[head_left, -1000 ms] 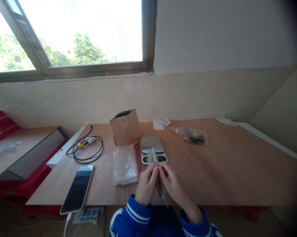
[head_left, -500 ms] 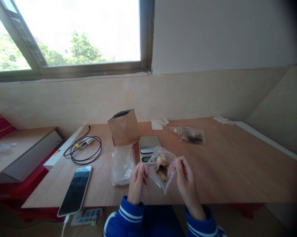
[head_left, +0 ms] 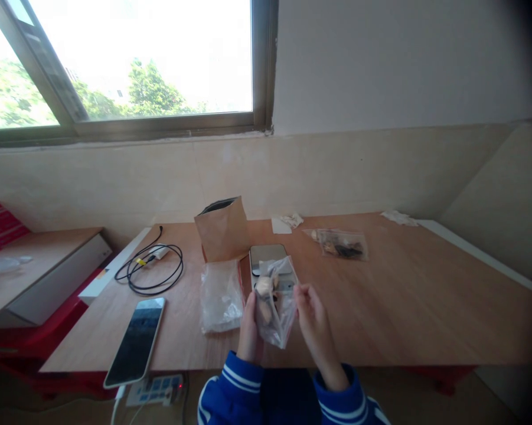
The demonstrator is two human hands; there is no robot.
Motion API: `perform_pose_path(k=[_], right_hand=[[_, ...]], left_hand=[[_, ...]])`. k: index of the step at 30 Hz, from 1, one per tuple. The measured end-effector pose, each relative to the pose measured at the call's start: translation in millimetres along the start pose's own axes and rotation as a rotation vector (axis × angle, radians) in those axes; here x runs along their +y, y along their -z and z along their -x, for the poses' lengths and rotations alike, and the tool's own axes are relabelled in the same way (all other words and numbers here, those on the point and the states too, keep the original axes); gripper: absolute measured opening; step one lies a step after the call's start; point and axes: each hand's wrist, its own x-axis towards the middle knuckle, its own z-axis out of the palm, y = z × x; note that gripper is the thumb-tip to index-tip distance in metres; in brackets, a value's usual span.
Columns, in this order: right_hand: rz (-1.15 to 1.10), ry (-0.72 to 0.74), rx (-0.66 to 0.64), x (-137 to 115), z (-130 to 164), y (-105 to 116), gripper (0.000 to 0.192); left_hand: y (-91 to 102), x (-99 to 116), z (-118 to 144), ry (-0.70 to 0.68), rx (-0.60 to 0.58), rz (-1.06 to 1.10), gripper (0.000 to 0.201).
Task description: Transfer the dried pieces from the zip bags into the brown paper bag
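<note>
Zip bag [head_left: 272, 307], clear plastic with a few pale and dark pieces inside, is held up just above the near edge of the wooden table [head_left: 402, 307] between 2 hands. The left hand [head_left: 249, 327] is closed on the bag's left side from behind, thumb and fingers pinched on the plastic. The right hand [head_left: 312, 319] is raised at the bag's right edge with its fingertips at the film; whether they actually pinch it cannot be told. The bag hangs upright, mouth upward, so the contents sit low in it, which would keep them from spilling.

Directly beyond the grip a small kitchen scale [head_left: 270, 262] is partly hidden by the bag. Behind and left of that, a brown paper bag [head_left: 222, 230] stands open. Just left of the grip lies a flat stack of empty clear bags [head_left: 220, 295], and further left a phone [head_left: 135, 339] lies face up beside a coiled black cable [head_left: 153, 268]. Beyond and to the right of the grip, well apart, another filled bag [head_left: 340, 244] lies flat, set aside from the hands.
</note>
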Motion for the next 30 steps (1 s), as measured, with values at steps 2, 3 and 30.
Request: perform_pose_path(k=[2,3,30], right_hand=[[0.042,0.038,0.094,-5,0,3,0.037],[0.039,0.056,0.119,-8,1,4,0.035],[0.012,0.062,-0.350,21,-45,-36,0.052]], left_hand=[[4.2,3,-4,-0.091,0.035,-0.043,0.051],[6.4,3,-6,-0.124,0.046,-0.084,0.051],[23.8,42,-13,-0.379,0.115,-0.459,0.048]])
